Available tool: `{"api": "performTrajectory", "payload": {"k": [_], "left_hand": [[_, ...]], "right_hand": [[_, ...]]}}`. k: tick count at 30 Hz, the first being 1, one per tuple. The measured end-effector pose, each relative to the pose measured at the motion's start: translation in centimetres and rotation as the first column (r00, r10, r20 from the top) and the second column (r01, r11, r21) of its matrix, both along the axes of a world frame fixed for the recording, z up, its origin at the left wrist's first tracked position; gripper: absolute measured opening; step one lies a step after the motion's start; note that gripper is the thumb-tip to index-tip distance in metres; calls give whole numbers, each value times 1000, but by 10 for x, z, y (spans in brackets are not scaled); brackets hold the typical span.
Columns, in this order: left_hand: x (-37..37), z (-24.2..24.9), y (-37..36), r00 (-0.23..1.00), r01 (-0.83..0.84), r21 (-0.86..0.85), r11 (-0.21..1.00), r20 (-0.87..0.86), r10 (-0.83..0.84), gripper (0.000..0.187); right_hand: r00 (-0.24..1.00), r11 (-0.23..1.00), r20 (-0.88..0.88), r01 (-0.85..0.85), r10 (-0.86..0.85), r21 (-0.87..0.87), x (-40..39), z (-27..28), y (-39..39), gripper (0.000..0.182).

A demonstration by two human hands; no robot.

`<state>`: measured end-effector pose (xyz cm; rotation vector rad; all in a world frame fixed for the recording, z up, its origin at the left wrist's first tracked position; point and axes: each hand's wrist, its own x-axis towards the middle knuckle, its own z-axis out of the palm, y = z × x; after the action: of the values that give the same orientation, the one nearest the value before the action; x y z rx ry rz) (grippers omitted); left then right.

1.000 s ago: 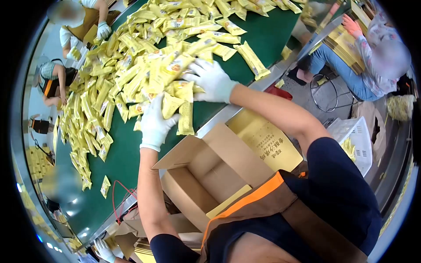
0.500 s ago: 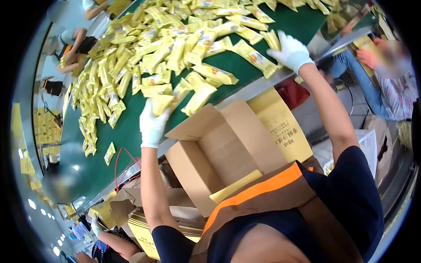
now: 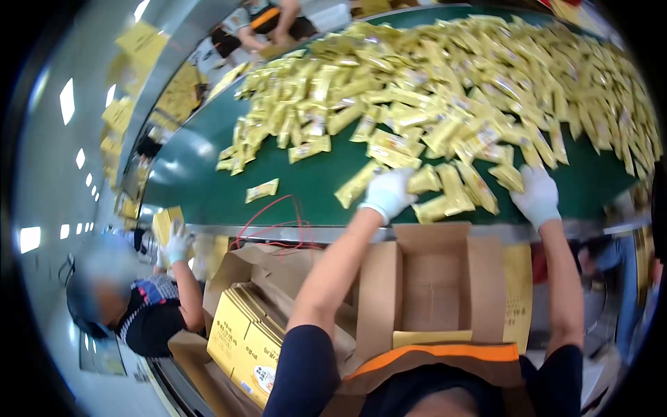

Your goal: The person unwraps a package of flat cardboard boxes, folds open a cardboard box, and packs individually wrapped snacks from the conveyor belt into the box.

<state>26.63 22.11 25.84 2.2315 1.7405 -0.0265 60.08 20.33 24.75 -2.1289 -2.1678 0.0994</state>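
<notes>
Many yellow wrapped snack packets (image 3: pixel 445 132) lie heaped on the green conveyor belt (image 3: pixel 208 181). My left hand (image 3: pixel 389 194), in a white glove, is closed around a yellow packet (image 3: pixel 424 180) at the near side of the heap. Other packets touch its fingers. My right hand (image 3: pixel 540 197), gloved too, is farther right on the belt. Its thumb and fingers are apart, beside another packet (image 3: pixel 507 176). Some fingertips are hidden among the packets. Below, between my arms, stands an open cardboard box (image 3: pixel 434 292) with its flaps spread.
Left of the box, a brown carton (image 3: pixel 240 267) holds a stack of flat yellow boxes (image 3: pixel 243 340). Red cord (image 3: pixel 295 215) lies over the belt's near edge. A co-worker (image 3: pixel 153 299) at left holds a yellow box; another person (image 3: pixel 267 24) is across the belt.
The view has swung left and levelled out, bringing the co-worker and stacked boxes further in. My right hand is nearer my left hand, both still at the packets.
</notes>
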Motion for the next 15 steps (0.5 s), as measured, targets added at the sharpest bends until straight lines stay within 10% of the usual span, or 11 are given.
{"api": "performTrajectory", "payload": {"k": [3,5,7,15], "left_hand": [[-29,1,-10,1000,-11,106,994,-22,13,64],[-62,-26,-14,986,166,456,874,-51,-161,60],[-50,-21,-22,989,-102,223,970,-83,123,76],[-50,-44,-38,984,146,476,867,-163,-76,67]], "right_hand": [[965,972,-226,-80,130,220,36,-7,-6,46],[997,989,-66,-22,31,144,53,8,-20,42],[1000,990,-18,0,3,142,64,1,-37,47],[983,975,125,-155,136,158,51,0,-59,48]]}}
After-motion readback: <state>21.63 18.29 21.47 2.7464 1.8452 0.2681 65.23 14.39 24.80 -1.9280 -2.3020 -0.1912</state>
